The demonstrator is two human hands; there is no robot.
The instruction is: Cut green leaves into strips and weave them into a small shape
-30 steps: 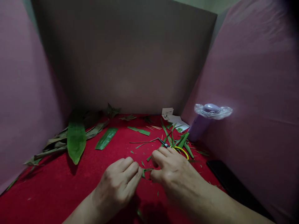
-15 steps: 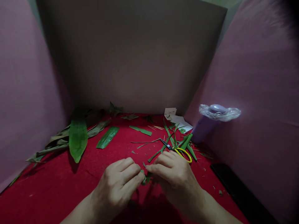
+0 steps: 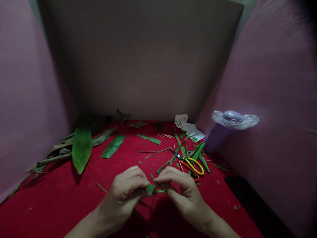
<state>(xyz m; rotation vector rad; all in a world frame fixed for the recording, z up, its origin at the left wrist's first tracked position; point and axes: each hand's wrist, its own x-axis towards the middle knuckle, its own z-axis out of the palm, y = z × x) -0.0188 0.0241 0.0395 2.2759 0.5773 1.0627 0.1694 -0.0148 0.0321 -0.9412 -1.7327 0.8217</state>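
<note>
Between my two hands, low in the middle of the head view, is a small folded piece of green leaf. My left hand pinches it from the left, fingers closed. From the other side my right hand holds its end between thumb and index finger; a thin green strip pokes out there. My fingers hide part of the leaf. Just beyond the right hand lie scissors with one yellow and one red handle, blades slightly apart, on scattered leaf strips.
A broad green leaf and dried leaves lie at left. Cut leaf pieces are behind the hands. White papers, a purple container with clear plastic and a black flat object are at right. Pink walls flank the red cloth.
Both hands have turned and lowered a little, so more of the leaf piece shows between them. The right hand has come off the view of the scissors, uncovering the red handle.
</note>
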